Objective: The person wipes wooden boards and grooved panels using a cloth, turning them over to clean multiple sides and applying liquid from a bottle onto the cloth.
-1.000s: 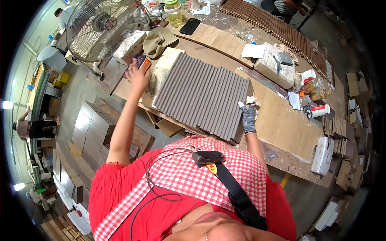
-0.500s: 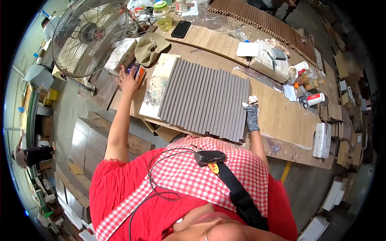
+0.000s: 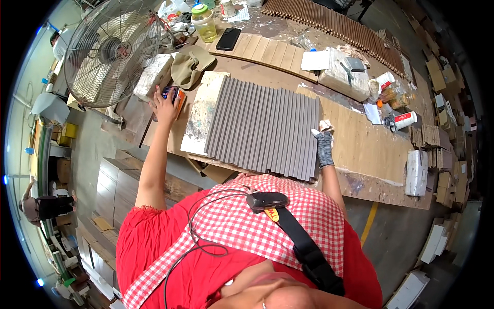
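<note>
My left hand lies with fingers stretched over a phone with a lit screen, which rests against an orange object. In a grey knitted glove with a pale thumb tip, my right hand is closed on a crumpled whitish cloth, beside the right edge of the grey strips. Those grey strips lie side by side in a wide row on the table between my hands. Left of them, a pale paint-stained board shows from beneath. The fingers of my right hand are partly hidden.
A large fan stands at the left, near a khaki cap. Behind the strips lie a black phone, a lidded jar and a wrapped white block. Brown strips line the far edge; bottles lie at right.
The whole view has shifted slightly. My left hand stays at the lit phone with its fingers moved a little, and my right hand keeps its place beside the grey strips.
</note>
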`<state>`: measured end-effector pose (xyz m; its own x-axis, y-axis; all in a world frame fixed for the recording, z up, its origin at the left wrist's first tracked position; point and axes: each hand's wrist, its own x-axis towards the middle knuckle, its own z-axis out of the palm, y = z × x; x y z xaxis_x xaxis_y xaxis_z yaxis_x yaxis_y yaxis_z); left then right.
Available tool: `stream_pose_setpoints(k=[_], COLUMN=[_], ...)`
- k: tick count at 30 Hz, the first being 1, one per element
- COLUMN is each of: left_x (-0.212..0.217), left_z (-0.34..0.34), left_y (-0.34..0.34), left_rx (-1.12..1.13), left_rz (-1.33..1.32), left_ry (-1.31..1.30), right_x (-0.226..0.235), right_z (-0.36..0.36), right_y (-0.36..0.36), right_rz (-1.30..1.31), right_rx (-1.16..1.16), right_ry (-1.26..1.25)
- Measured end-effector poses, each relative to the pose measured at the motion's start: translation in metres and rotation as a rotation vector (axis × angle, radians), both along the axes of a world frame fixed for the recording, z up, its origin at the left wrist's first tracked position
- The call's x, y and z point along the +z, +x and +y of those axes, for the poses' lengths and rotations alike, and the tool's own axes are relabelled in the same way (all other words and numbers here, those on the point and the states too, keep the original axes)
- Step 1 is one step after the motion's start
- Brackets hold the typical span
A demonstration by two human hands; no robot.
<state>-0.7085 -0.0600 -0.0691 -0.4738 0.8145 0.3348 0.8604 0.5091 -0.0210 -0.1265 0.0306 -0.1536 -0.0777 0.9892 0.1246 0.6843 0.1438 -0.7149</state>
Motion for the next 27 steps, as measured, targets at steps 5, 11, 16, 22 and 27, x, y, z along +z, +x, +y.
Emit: stream_pose_setpoints(k=[5, 11, 16, 22, 27], left_x=[0.004, 0.001, 0.003, 0.014, 0.011], left_z=[0.002, 0.0, 0.005, 0.004, 0.007], left_y=[0.003, 0.0, 0.004, 0.009, 0.006], left_rx=[-0.002, -0.005, -0.026, 0.018, 0.042], left_rz=[-0.002, 0.004, 0.02, -0.028, 0.013], left_ry=[0.0, -0.023, -0.011, -0.048, -0.031], right_x=[0.004, 0.018, -0.005, 0.0, -0.016], right_z=[-0.001, -0.001, 0.004, 0.006, 0.012], right_y=[-0.002, -0.007, 0.0, 0.0, 0.004], right_rz=[0.02, -0.08, -0.134, -0.248, -0.257], right_rx=[0.007, -0.037, 0.043, 0.057, 0.05], right_ry=[0.034, -0.221, -0.016, -0.056, -0.017])
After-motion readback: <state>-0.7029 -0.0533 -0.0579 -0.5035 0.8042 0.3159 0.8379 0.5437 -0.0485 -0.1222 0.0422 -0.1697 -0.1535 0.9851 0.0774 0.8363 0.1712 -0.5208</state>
